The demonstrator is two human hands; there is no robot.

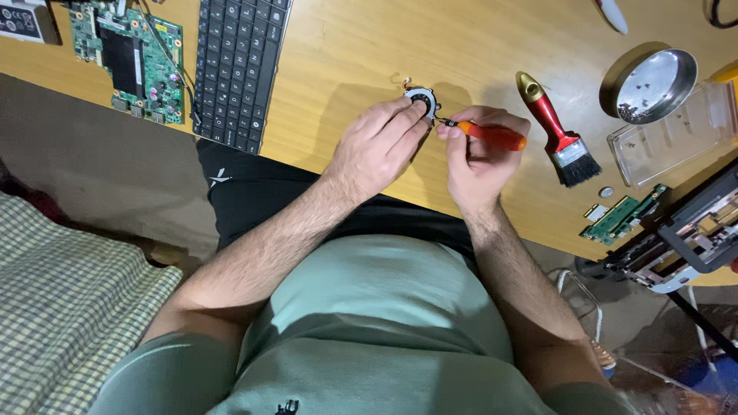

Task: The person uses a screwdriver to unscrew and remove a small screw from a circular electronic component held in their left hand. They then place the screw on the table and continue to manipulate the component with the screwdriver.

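Left hand point(378, 146): fingers curled over and pinching the small round metal fan housing with a dark centre point(422, 101), pressing it to the smooth yellow-orange wooden desk point(354, 54). The housing sits near the middle of the desk, at 1 o'clock from this hand; a short wire curl shows at its top edge.

Right hand point(478, 154): closed in a fist-like grip around one orange plastic-handled screwdriver point(492, 135). The thin metal tip points toward 9 o'clock and meets the housing's right rim. Whether it sits in a screw head, cannot tell; too small.

Outward, at 3 o'clock from the right hand: one paintbrush with glossy red handle, gold end cap and black bristles point(555, 133), lying diagonally. At 2 o'clock: one shallow round polished metal dish point(655, 84) with small dark specks inside, count unreadable. Just beside it, one clear rectangular plastic tray point(676, 134). At 4 o'clock: one narrow green circuit strip point(621, 217), a small round silver coin cell point(606, 192), then a dark metal chassis frame point(684, 234) at the desk edge.

At 10 o'clock from the left hand: one black keyboard panel point(237, 65), matt keys in rows. Further toward 9 o'clock: one green motherboard point(127, 63), densely studded with components.
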